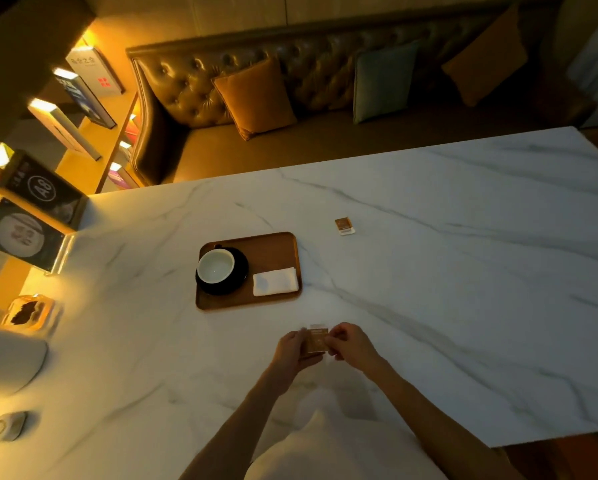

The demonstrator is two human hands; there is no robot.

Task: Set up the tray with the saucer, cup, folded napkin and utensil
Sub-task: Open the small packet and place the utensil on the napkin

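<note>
White marble tabletop with grey veins (429,271) fills the view under warm, dim light, with a tufted leather bench behind it. Nearest, the left hand (292,349) and right hand (351,342) meet above the table's front part, both pinching a small brown flat packet (316,341) between thumbs and fingertips; each hand grips one side, as if about to tear it. What it contains cannot be made out; it may be a wrapped utensil.

Just beyond lies the rounded rectangular wooden tray (273,245). On its left part stands the black round saucer (240,271) with the white-lined cup (216,265) on it; the folded white napkin (275,281) lies flat on the tray's right front part. No utensil is visible on the tray, so that step looks unfinished.

Farther right, well apart from the tray, a second small brown packet (344,225) rests on the marble.

Risks, as I judge them: a sharp tear could fling the contents onto the table or floor. Reaching over the tray afterwards, a wrist might knock the cup off its saucer or skew the napkin. Poor light makes aiming harder.
</note>
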